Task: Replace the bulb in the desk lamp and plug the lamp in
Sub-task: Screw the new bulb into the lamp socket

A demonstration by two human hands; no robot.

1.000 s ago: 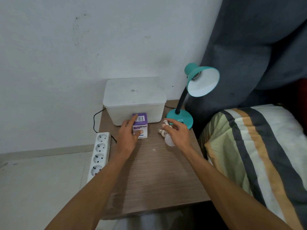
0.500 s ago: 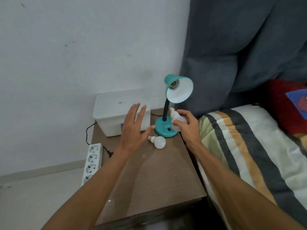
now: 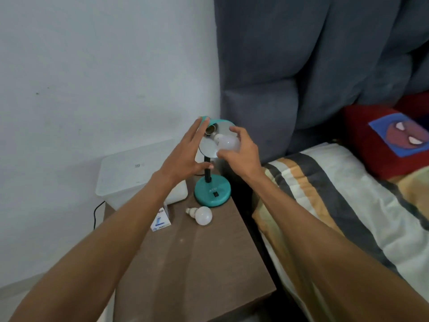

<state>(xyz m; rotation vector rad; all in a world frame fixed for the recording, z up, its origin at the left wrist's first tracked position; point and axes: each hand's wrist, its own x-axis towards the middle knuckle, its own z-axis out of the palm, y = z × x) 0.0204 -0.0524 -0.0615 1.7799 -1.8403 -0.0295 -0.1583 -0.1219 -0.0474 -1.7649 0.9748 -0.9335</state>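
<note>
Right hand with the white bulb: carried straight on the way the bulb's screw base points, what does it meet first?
Probably the empty metal socket inside the teal lamp shade; depth is uncertain.

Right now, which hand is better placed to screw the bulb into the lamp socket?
The right hand. It already grips the bulb, whose base points at the socket inside the shade. The left hand is open and empty beside the shade, better suited to steadying the lamp.
</note>
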